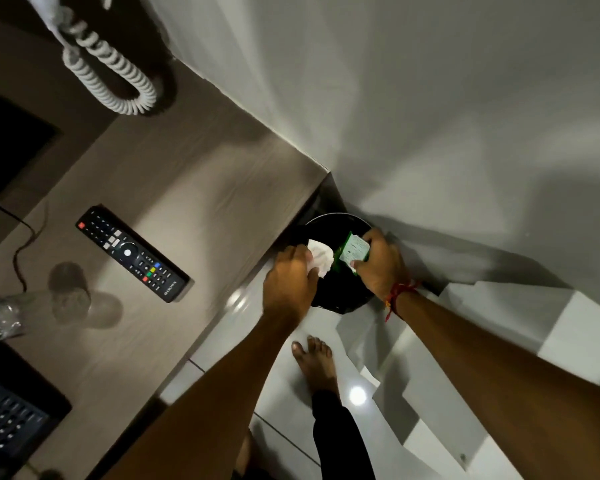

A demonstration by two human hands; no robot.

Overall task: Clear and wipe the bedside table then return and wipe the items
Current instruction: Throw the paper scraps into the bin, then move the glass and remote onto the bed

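Both my hands reach down over a round black bin on the floor beside the wooden bedside table. My left hand grips a crumpled white tissue above the bin. My right hand, with a red thread on the wrist, holds a small green and white packet over the bin's far side. On the table lie a black remote control, an upright clear drinking glass and a clear plastic bottle at the left edge.
A white coiled phone cord hangs over the table's far end. A dark telephone keypad sits at the near left, with a thin cable across the table. My bare foot stands on glossy white tiles; a white wall rises behind the bin.
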